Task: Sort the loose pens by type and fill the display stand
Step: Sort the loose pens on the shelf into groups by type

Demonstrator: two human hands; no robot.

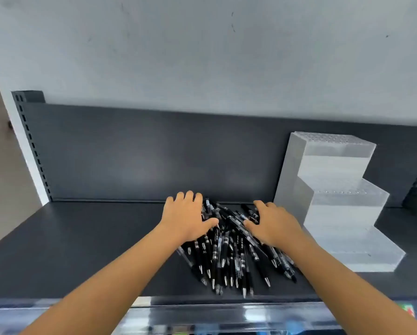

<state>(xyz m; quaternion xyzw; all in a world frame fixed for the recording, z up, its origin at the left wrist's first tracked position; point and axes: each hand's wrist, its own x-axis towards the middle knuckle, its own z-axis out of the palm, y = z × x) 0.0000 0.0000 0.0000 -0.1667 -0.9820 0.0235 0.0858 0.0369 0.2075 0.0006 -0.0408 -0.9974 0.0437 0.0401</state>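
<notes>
A heap of several black and clear pens (229, 252) lies on the dark shelf (81, 250), tips pointing toward me. My left hand (185, 217) rests flat on the far left part of the heap, fingers spread. My right hand (274, 224) lies on the heap's right side, fingers apart, touching the pens. Neither hand has closed around a pen. To the right stands a clear stepped display stand (335, 201) with three tiers of small holes; no pens show in it.
A dark back panel (154, 153) rises behind the shelf, with a slotted upright (33, 146) at the left. A clear plastic strip (202, 310) runs along the shelf's front edge. A white wall fills the upper view.
</notes>
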